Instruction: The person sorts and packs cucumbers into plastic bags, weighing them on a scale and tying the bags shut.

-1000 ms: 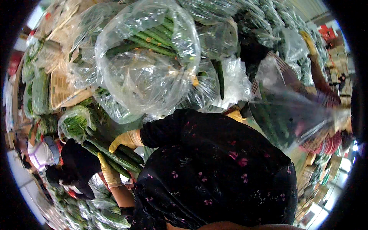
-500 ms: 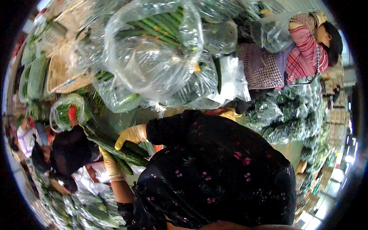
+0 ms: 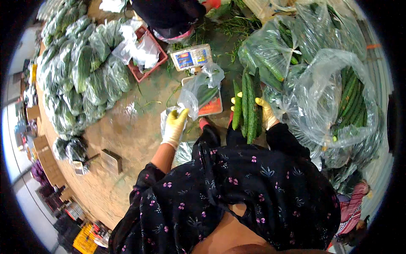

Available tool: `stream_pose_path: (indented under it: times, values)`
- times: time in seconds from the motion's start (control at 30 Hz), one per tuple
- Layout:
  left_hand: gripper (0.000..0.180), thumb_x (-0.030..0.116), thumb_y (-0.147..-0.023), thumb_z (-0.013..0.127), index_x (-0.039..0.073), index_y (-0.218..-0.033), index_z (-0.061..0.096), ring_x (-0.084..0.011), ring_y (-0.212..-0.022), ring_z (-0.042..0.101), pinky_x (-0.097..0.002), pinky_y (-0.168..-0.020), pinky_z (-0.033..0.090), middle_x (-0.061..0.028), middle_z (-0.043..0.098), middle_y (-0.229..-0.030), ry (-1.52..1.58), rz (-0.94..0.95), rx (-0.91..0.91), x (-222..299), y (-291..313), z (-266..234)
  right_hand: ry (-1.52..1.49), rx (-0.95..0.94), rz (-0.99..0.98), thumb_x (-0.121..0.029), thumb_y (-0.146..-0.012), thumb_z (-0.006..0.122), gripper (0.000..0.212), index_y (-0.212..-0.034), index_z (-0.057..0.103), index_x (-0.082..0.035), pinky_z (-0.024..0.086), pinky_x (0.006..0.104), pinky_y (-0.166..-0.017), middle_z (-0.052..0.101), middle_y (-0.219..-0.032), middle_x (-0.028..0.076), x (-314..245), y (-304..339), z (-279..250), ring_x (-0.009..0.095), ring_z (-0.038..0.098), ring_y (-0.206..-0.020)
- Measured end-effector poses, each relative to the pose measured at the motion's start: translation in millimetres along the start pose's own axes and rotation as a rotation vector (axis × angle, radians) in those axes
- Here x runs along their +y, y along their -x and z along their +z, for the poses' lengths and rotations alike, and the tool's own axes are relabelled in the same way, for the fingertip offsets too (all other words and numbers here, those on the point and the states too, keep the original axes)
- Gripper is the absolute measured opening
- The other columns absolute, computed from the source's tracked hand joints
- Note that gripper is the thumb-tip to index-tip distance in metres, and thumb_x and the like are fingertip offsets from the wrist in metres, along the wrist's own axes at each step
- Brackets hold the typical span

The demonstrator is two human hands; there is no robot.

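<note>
Left hand (image 3: 175, 126): in a pale yellow glove, reaching forward and down. Its fingers are pinched on the lower edge of a clear plastic bag (image 3: 198, 89), which holds a few cucumbers and is knotted at the top. The bag rests on the red platform of a small weighing scale (image 3: 210, 106) standing on the ground straight ahead of the person.

Right hand (image 3: 264, 112): also in a yellow glove. Fingers are curled around a bunch of long dark green cucumbers (image 3: 247, 106), roughly four, held upright side by side; yellow fingertips show at the left edge of the bunch. The bunch is just right of the scale and close to the bag, not touching it as far as can be seen.

Scale display head (image 3: 192, 57): a pale box with a blue panel, lying beyond the platform.

Right side: large clear bags of cucumbers (image 3: 338, 97), heaped together, one open-mouthed bag nearest the right hand.

Upper left: a long heap of bagged leafy greens (image 3: 80, 72) along the dirt floor (image 3: 122, 139). A red crate (image 3: 148, 63) with white plastic bags in it sits between that heap and the scale.

Top centre: another person in dark clothing (image 3: 169, 15), beyond the scale.

Lower frame: the wearer's dark floral dress (image 3: 237, 190).
</note>
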State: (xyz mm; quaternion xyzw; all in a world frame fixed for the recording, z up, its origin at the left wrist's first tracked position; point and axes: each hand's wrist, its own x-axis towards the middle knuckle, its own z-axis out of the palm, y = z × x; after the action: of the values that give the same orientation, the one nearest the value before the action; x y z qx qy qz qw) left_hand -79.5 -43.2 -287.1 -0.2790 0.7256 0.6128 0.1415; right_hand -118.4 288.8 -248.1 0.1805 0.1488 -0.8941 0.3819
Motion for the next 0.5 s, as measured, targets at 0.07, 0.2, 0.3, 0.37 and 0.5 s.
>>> stream_pose_path:
  times: [0.07, 0.2, 0.3, 0.37, 0.5]
  values:
    - [0.059, 0.041, -0.072, 0.072, -0.005, -0.106, 0.057, -0.0216, -0.089, 0.058, -0.0317, -0.078, 0.046, -0.0145, 0.061, -0.098, -0.203, -0.010, -0.002, -9.8, 2.0, 28.5, 0.012, 0.025, 0.093, -0.031, -0.074, 0.065, 0.069, -0.131, 0.038, -0.004, 0.036, 0.0540, -0.098, 0.039, -0.134, 0.022, -0.2, -4.2, 1.1, 0.040, 0.042, -0.120]
    - [0.048, 0.040, -0.073, 0.067, -0.002, -0.096, 0.059, -0.0249, -0.085, 0.059, -0.0370, -0.076, 0.046, -0.0186, 0.062, -0.085, -0.419, -0.042, 0.159, -57.7, -46.3, 64.2, 0.062, -0.051, 0.201, -0.030, -0.073, 0.066, 0.069, -0.131, 0.038, -0.004, 0.036, 0.0543, -0.098, 0.039, -0.134, 0.022, 7.7, -38.3, -12.0, 0.040, 0.042, -0.120]
    - [0.021, 0.025, -0.081, 0.059, 0.004, -0.086, 0.058, -0.0178, -0.066, 0.054, -0.0358, -0.063, 0.044, -0.0085, 0.058, -0.068, 0.448, -0.151, 0.082, -32.9, -68.1, 58.0, 0.013, -0.046, 0.275, -0.028, -0.073, 0.065, 0.069, -0.131, 0.038, -0.005, 0.036, 0.0518, -0.099, 0.039, -0.134, 0.021, 12.6, -71.0, -5.5, 0.039, 0.042, -0.120]
    - [0.027, 0.025, -0.088, 0.052, 0.011, -0.110, 0.057, -0.0151, -0.059, 0.049, -0.0320, -0.062, 0.043, -0.0019, 0.052, -0.066, 0.735, -0.073, -0.084, -24.9, -75.7, 29.8, 0.035, -0.092, 0.338, -0.027, -0.077, 0.062, 0.065, -0.132, 0.038, -0.002, 0.033, 0.0456, -0.102, 0.042, -0.133, 0.019, 16.6, -95.6, 8.5, 0.035, 0.043, -0.120]
    - [0.040, 0.030, -0.090, 0.049, 0.015, -0.127, 0.046, -0.0136, -0.055, 0.046, -0.0318, -0.058, 0.044, -0.0020, 0.051, -0.066, 0.913, -0.208, -0.184, -15.9, -61.7, -16.8, 0.017, -0.138, 0.476, -0.025, -0.079, 0.058, 0.061, -0.130, 0.039, 0.000, 0.041, 0.0437, -0.096, 0.046, -0.130, 0.017, 41.5, -154.6, 21.3, 0.035, 0.048, -0.116]
